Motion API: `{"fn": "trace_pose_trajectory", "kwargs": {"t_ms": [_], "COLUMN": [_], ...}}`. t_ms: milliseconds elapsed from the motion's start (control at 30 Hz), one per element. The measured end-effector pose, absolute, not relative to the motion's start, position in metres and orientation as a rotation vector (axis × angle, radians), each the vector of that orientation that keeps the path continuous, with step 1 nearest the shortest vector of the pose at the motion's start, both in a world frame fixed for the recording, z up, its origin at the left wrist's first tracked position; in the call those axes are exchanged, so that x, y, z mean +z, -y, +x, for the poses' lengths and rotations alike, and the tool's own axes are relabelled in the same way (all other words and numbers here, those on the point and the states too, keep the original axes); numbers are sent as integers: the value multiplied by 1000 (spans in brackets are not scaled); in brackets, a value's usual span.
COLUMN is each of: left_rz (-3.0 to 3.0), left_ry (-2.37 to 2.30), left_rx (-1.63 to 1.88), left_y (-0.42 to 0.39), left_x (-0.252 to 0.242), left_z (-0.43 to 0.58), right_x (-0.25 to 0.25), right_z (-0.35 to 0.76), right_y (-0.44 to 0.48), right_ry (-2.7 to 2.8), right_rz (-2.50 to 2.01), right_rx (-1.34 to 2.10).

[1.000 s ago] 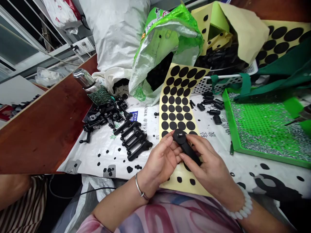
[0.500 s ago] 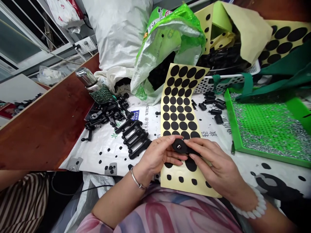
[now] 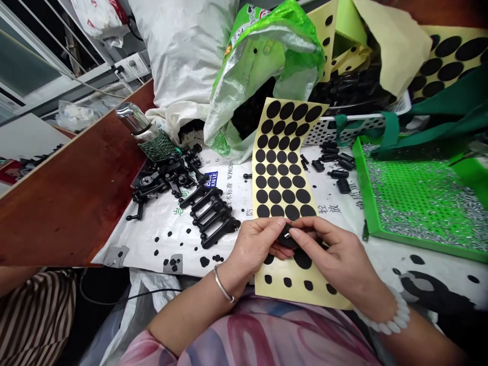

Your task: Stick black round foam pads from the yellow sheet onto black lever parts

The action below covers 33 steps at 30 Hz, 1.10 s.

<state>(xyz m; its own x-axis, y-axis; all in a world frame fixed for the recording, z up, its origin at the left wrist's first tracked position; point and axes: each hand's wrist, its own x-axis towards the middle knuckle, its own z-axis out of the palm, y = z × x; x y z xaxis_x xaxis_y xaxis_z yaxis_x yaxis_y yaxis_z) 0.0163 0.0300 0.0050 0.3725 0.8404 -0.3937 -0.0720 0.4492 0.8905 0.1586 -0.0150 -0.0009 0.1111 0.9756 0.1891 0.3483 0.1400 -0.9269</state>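
Between my two hands is a black crank-like part point(image 3: 286, 237) with a round, flat end and a small bright metal spot in its middle. My left hand point(image 3: 259, 241) pinches that round end from the left, thumb on top. From the other side my right hand point(image 3: 330, 249) grips it too, its thumb pressed on the face near the spot. Much of the part is hidden by fingers. Under both hands lies a yellow backing sheet point(image 3: 276, 291) with rows of round black stickers point(image 3: 284, 182). Similar black crank parts point(image 3: 215, 218) lie in a row to the left.
A pile of black parts point(image 3: 171, 173) and a steel flask point(image 3: 133, 119) stand left by a wooden board point(image 3: 76, 203). Behind is an open green-white bag point(image 3: 267, 66). Right are black cylinders point(image 3: 339, 174), a white basket point(image 3: 324, 132) and a green tray point(image 3: 371, 218) of small metal pieces.
My right thumb has moved onto the face of the round end, covering more of it. Both hands have drawn closer together around the part, and the left fingers have curled in.
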Motion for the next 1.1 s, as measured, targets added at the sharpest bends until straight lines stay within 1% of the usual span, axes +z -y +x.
{"fn": "trace_pose_trajectory", "kwargs": {"t_ms": [100, 233, 400, 500, 600, 700, 733, 800, 867, 900, 933, 1000, 1100], "left_rz": [929, 918, 844, 860, 1053, 1472, 1635, 1937, 2132, 2189, 2224, 2257, 2321], "left_ry": [-1025, -980, -893, -928, -1097, -1522, -1709, -2004, -2108, -2100, -2069, -1982, -1906], "left_rx": [697, 713, 839, 937, 1173, 1393, 1322, 1019, 664, 550, 488, 477, 656], "left_y": [-29, -29, -32, -39, -53, -71, -76, -84, -88, -89, -90, -89, -83], "left_x": [7, 12, 15, 25, 43, 60, 63, 64, 60, 56, 52, 43, 31], "left_z": [18, 17, 9, -15, -59, -102, -112, -122, -120, -117, -113, -107, -98], "right_x": [3, 2, 7, 15, 18, 10, 6, -2, -9, -11, -13, -14, -14], "right_z": [157, 161, 153, 147, 152, 168, 174, 185, 191, 192, 193, 192, 186], "right_y": [9, 2, 1, 4, 4, 0, -1, -3, -3, -3, -2, 2, 10], "right_ry": [1395, 1443, 1467, 1486, 1499, 1543, 1586, 1712, 1861, 1925, 1973, 2047, 2121], "right_rz": [-1453, -1514, -1381, -1301, -1304, -1359, -1372, -1385, -1367, -1352, -1335, -1290, -1229], "right_rx": [871, 769, 716, 711, 617, 488, 430, 286, 139, 78, 31, -10, 35]}}
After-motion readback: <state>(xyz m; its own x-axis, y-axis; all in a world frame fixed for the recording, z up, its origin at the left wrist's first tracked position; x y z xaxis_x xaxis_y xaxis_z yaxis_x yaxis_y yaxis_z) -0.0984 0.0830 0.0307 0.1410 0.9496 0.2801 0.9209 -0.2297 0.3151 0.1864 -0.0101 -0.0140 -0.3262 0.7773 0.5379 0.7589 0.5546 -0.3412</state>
